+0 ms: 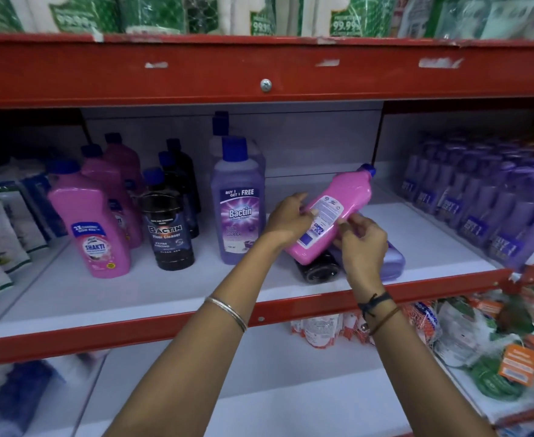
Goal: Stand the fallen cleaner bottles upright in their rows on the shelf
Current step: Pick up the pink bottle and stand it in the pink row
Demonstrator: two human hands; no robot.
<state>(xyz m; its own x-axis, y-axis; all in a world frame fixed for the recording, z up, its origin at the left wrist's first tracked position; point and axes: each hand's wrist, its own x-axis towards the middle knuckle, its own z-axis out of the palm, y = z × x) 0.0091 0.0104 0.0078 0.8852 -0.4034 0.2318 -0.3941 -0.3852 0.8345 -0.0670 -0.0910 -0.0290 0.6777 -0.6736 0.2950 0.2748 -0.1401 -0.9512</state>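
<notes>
The white shelf (171, 288) is stocked at nine o'clock with upright rows, the pink row (92, 222) leftmost. At three o'clock a pink bottle (331, 212) is held tilted, cap toward one o'clock, above a fallen black bottle (317, 269) and a fallen purple bottle (391, 260). The left hand (287, 220) is closed on its lower side; the right hand (361, 244) is pinched on its label edge. It is best swung base-down, carried to the pink row and set flat before the grip is released.
</notes>
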